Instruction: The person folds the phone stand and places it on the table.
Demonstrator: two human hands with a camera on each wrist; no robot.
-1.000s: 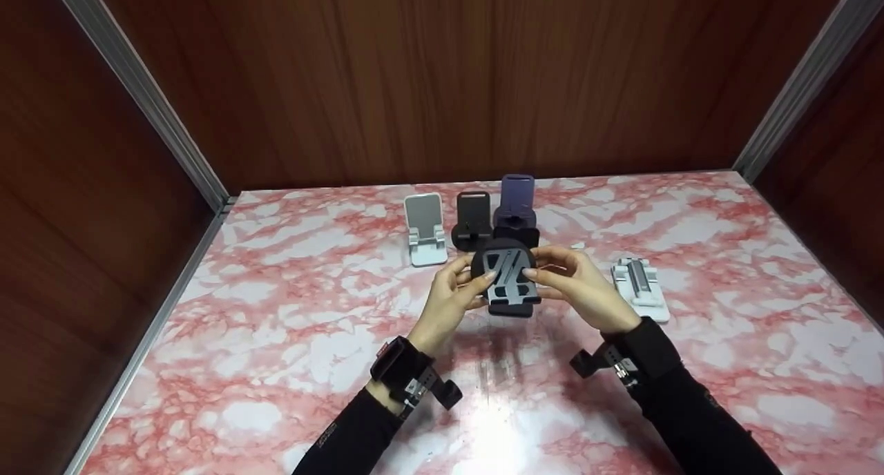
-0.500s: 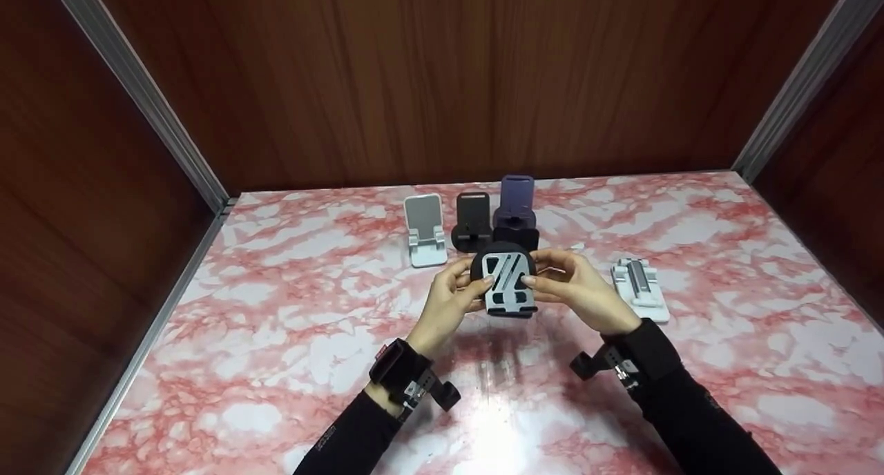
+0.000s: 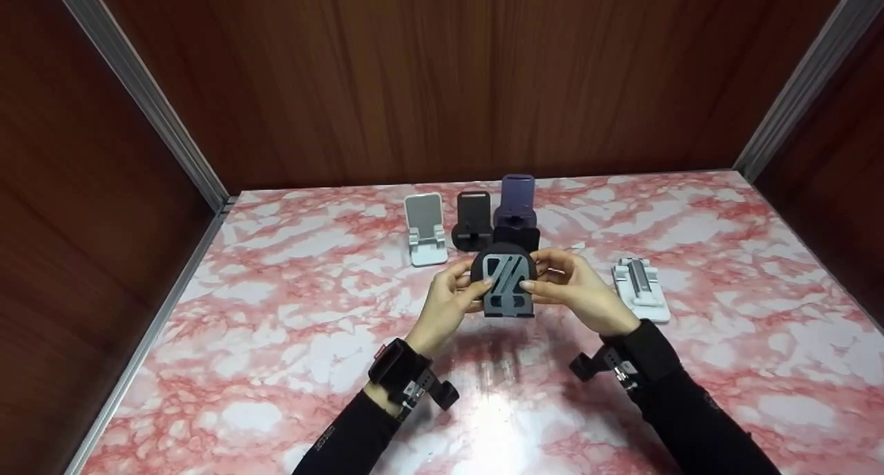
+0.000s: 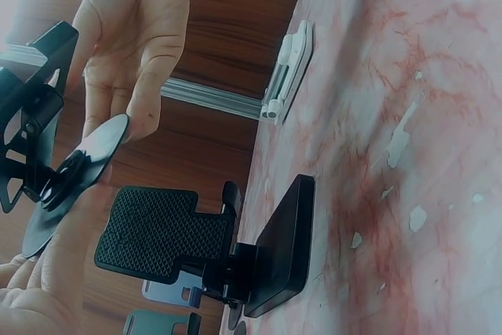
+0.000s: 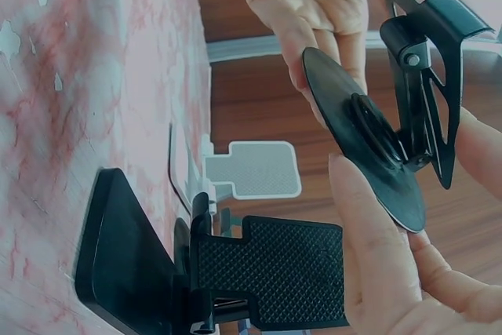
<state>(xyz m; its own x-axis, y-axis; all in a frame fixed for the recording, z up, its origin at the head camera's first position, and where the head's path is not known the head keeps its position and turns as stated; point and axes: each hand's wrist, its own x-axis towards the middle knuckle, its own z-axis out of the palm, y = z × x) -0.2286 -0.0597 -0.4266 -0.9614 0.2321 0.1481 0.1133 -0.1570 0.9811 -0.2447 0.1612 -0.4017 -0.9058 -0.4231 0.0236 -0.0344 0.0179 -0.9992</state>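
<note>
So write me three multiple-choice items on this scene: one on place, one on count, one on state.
1. Where does the folded white stand lie?
A. right of the hands
B. left of the hands
C. in the back row

2. How many stands form the back row?
A. one
B. three
C. five

3. The round-based stand is:
A. flat on the table
B. held by both hands
C. held by one hand

Answers: 1 A, it lies beside the right hand. 2 B, white, black, purple. 3 B, the left hand and the right grip its edges.
</note>
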